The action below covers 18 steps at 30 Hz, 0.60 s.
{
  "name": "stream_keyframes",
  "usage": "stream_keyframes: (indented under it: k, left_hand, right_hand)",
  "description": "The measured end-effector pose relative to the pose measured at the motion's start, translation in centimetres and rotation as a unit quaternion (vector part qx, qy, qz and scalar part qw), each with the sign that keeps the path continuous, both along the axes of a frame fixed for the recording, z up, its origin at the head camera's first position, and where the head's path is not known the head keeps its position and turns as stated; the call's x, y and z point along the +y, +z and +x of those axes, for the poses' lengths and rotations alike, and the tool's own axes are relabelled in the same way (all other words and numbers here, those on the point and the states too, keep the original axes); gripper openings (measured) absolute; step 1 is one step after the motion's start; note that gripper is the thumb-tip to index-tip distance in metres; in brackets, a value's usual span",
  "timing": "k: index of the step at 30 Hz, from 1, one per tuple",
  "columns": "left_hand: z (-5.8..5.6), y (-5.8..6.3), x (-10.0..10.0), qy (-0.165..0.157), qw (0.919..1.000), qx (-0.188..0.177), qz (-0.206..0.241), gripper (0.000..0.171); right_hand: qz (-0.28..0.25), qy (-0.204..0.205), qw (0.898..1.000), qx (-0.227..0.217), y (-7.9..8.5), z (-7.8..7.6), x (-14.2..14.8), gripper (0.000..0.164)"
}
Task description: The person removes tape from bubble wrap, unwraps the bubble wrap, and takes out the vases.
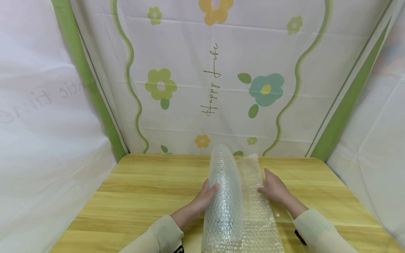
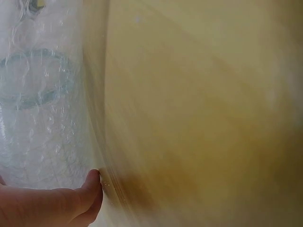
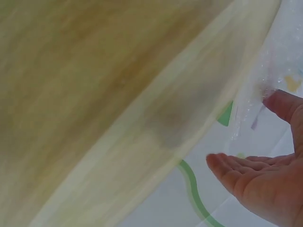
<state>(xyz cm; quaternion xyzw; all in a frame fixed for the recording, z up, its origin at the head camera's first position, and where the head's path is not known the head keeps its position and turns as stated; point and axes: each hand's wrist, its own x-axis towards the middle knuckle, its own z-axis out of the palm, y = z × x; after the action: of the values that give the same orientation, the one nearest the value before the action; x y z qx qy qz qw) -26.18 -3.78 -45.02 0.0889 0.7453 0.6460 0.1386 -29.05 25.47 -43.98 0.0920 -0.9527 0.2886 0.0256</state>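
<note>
One sheet of bubble wrap (image 1: 226, 207) stood at the middle of one wooden table (image 1: 142, 191), between two hands. A raised, rounded fold formed its left part and a flatter stretch its right. The left hand (image 1: 202, 200) gripped the fold's left side, the thumb on its surface and the fingertips close together at the edge in the left wrist view. The right hand (image 1: 275, 188) was wide, fingers straight and well apart from the thumb, whose tip touched the wrap's right edge.

The fold's far tip overlapped the far curtain (image 1: 183, 52) in the head view, the right stretch's far corner reached about to the table's far edge, and the near end ran out at the bottom. Table surface stretched left and right of the wrap to both side edges, leaving room beyond each hand; one small pale scrap (image 1: 277, 214) lay just right of the wrap.

One bluish-green ring (image 2: 38, 100), like the rim of a round container, showed through the wrap; what it held could not be told. Three curtains bounded the table, left, far and right, and seven printed flowers showed on the far one. Two pale sleeves (image 1: 166, 232) covered the forearms
</note>
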Motion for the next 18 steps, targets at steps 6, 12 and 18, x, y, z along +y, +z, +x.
stream_keyframes:
  k: [6, 12, 18]
  left_hand:
    - [-0.1, -0.1, 0.0, -0.005, 1.0000, 0.002, 0.002, 0.085]
    - [-0.1, -0.2, 0.0, -0.005, 1.0000, 0.000, -0.004, 0.089]
    - [-0.1, -0.3, 0.0, 0.003, 0.9999, -0.006, -0.016, 0.094]
  right_hand:
    - [0.038, 0.057, 0.997, 0.035, -0.1, 0.5, -0.2, 0.080]
    - [0.079, 0.086, 0.992, 0.054, 0.1, 1.3, -0.9, 0.074]
    - [0.113, 0.124, 0.985, 0.048, -0.4, 1.7, -1.3, 0.064]
